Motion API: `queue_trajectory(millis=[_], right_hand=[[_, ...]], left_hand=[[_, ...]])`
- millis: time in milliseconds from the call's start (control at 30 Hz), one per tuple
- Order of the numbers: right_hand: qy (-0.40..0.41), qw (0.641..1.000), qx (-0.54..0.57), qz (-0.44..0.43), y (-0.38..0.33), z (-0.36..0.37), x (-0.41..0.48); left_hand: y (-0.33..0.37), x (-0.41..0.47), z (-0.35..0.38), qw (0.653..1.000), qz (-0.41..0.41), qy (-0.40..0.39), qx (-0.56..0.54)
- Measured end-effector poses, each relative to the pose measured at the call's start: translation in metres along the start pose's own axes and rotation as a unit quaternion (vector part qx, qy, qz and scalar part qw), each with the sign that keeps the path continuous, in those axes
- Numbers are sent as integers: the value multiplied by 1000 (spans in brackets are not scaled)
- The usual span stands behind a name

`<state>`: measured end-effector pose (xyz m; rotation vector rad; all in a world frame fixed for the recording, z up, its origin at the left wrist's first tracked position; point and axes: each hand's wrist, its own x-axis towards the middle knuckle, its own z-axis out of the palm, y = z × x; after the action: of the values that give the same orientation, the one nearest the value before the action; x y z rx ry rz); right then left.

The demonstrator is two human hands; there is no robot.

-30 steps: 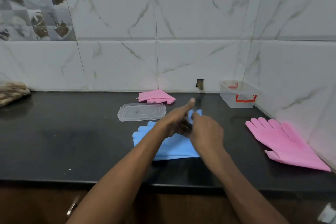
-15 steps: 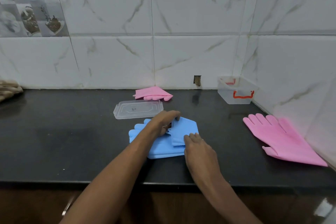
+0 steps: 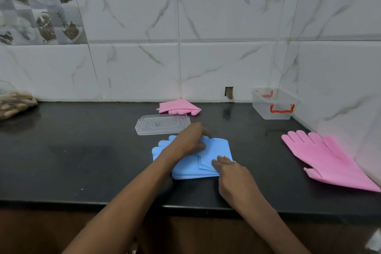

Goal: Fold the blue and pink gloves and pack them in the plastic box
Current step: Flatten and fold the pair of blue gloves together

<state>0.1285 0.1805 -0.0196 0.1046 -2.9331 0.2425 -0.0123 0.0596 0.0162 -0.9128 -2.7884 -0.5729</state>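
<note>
blue glove [image 3: 218, 151]: now folded over | left hand [image 3: 190, 140]: moved onto fold

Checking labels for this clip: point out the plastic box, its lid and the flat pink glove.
plastic box [image 3: 261, 110]: head view, front wall left of the red handle.
lid [image 3: 162, 125]: head view, middle of its top.
flat pink glove [image 3: 327, 159]: head view, palm.

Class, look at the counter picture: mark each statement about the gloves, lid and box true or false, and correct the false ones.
The left hand and right hand both touch the blue gloves. True.
The lid sits on the plastic box. False: it lies on the counter, apart from the box.
An unfolded pink glove lies on the right. True.
The folded pink glove is inside the box. False: it lies by the wall.
</note>
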Motion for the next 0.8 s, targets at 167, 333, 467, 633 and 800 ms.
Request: queue_trajectory(millis=[167, 333, 467, 633, 800], right_hand=[[146, 961, 218, 90, 14, -3, 0], [157, 970, 183, -40, 20, -8, 3], [88, 990, 24, -105, 13, -8, 13], [60, 991, 45, -113, 15, -6, 17], [57, 987, 60, -137, 26, -7, 10]], left_hand=[[-18, -22, 14, 995, 38, 9, -94], [-17, -20, 18, 991, 22, 31, -128], [-18, -18, 21, 993, 27, 28, -109], [-20, -21, 21, 990, 21, 46, -130], [-18, -21, 22, 987, 11, 72, -146]])
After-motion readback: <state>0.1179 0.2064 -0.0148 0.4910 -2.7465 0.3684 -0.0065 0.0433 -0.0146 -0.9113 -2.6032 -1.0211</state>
